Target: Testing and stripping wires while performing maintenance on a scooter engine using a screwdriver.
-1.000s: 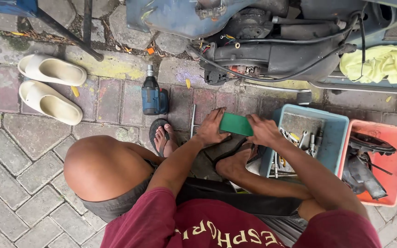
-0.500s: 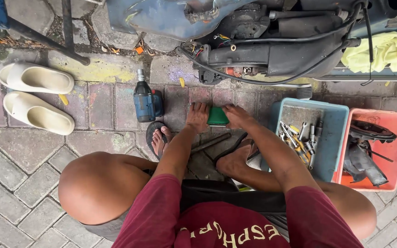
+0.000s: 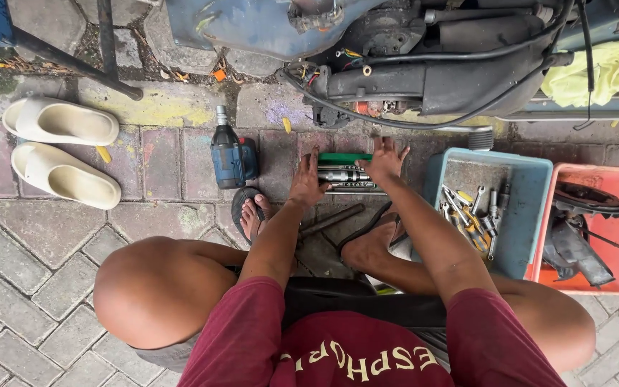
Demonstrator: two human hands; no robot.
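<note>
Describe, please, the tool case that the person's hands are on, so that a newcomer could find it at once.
Start at the scooter underside along the top, then drop to the paving just below it. There, between the blue cordless driver and the light-blue tool tray, lies the open tool case, with the left hand and right hand on its ends. Its green lid and rows of shiny metal pieces mark it out.

Soft, even daylight fills the scene, bright but without hard glare. Shadows are faint and short, pooling darkest under the scooter's underside (image 3: 424, 64) and beneath the person's legs. The paving (image 3: 51, 287) is sharp across the frame. Wide-angle distortion bends the brick lines near the edges. No motion blur shows on the hands.
</note>
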